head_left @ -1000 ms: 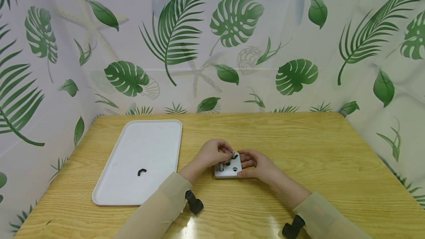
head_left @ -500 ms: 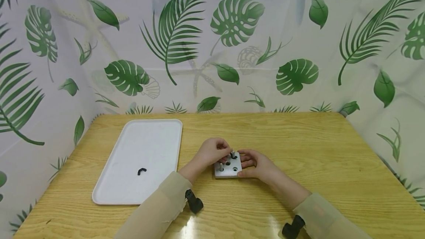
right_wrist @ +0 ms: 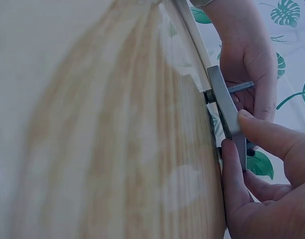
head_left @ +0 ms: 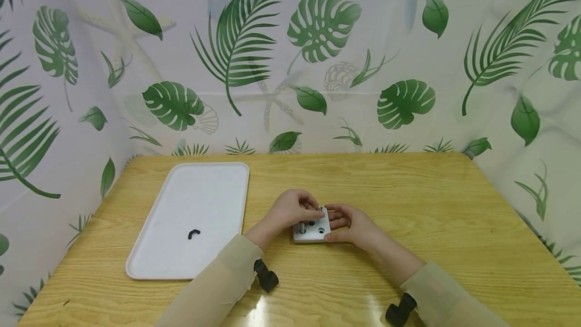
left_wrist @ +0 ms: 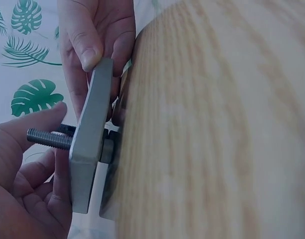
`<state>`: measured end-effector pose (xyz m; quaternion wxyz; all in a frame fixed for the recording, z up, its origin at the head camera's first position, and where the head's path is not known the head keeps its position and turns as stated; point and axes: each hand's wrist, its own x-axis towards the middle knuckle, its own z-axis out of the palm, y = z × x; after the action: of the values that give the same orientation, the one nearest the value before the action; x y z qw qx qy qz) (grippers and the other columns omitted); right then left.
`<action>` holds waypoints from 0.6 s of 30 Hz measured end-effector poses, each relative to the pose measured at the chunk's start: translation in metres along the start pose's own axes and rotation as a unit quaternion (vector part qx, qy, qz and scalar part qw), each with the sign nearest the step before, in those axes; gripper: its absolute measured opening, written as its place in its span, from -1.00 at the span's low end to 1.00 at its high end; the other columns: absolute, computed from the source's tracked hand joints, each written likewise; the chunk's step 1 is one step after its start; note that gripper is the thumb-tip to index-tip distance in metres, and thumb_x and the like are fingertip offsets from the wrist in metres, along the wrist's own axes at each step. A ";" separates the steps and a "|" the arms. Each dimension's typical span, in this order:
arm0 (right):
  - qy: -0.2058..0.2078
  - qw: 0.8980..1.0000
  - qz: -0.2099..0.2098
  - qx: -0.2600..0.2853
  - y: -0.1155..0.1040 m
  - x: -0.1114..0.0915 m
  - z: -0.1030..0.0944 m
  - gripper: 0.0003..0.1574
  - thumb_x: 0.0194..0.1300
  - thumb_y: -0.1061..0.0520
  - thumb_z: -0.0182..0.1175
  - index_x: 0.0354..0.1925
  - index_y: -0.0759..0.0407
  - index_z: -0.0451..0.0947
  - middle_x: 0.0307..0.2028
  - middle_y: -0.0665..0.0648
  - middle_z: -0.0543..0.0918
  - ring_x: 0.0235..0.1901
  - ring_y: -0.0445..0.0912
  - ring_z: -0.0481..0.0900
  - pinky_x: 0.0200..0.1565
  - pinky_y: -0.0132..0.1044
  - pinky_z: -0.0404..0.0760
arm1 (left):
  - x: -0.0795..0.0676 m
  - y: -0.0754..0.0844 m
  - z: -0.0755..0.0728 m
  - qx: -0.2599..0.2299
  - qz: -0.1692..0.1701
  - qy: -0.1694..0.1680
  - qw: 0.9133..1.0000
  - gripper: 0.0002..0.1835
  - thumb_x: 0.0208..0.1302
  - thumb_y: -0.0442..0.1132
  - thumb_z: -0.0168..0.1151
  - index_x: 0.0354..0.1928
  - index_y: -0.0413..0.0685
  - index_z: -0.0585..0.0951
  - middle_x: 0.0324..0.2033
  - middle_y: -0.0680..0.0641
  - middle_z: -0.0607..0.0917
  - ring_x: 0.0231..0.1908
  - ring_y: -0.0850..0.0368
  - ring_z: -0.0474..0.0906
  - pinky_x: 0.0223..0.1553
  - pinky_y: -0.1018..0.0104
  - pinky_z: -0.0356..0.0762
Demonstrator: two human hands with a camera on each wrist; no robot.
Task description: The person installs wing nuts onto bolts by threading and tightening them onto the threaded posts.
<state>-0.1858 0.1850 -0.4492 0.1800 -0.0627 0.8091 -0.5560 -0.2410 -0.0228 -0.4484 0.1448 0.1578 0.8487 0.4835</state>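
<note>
A square metal plate with several holes lies low over the table, between both hands. One bolt stands up through its near left hole, threads bare, its head under the plate. My left hand reaches over the plate's far side, thumb and fingers pinching a small black wing nut around a second bolt; the thumb mostly hides the nut in the head view. My right hand grips the plate's right edge, thumb on the upper face and a finger beneath.
To the left, a white tray rests on the wooden table. Another small black bent piece, like a wing nut, lies on it. A leaf-patterned cloth hangs behind the table.
My left thumb and fingers have shifted at the far bolt, drawing back a little and then moving rightward over the black wing nut. The right hand and plate stay in place.
</note>
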 end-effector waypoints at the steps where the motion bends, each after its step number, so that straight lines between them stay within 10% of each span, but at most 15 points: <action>1: -0.001 1.000 0.002 0.000 0.000 0.000 0.000 0.03 0.29 0.30 0.50 0.57 0.38 0.22 0.26 0.40 0.56 0.13 0.03 0.64 -0.01 -0.33 0.70 | 0.000 0.000 0.000 0.001 0.000 0.000 1.000 -0.78 0.27 -0.16 0.57 -0.18 -0.13 0.77 -0.40 0.01 0.72 -0.46 0.26 0.53 -0.42 0.48 0.48; 18: 0.004 1.000 0.011 0.005 0.000 0.001 0.001 0.03 0.28 0.32 0.50 0.57 0.37 0.22 0.26 0.39 0.56 0.13 0.03 0.64 -0.02 -0.34 0.69 | 0.002 -0.003 0.001 -0.030 0.006 0.006 1.000 -0.84 0.31 -0.33 0.39 -0.12 -0.24 0.74 -0.37 -0.06 0.70 -0.47 0.24 0.55 -0.42 0.47 0.57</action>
<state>-0.1863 0.1840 -0.4497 0.1829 -0.0506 0.8076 -0.5583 -0.2426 -0.0231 -0.4515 0.1416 0.1552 0.8341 0.5101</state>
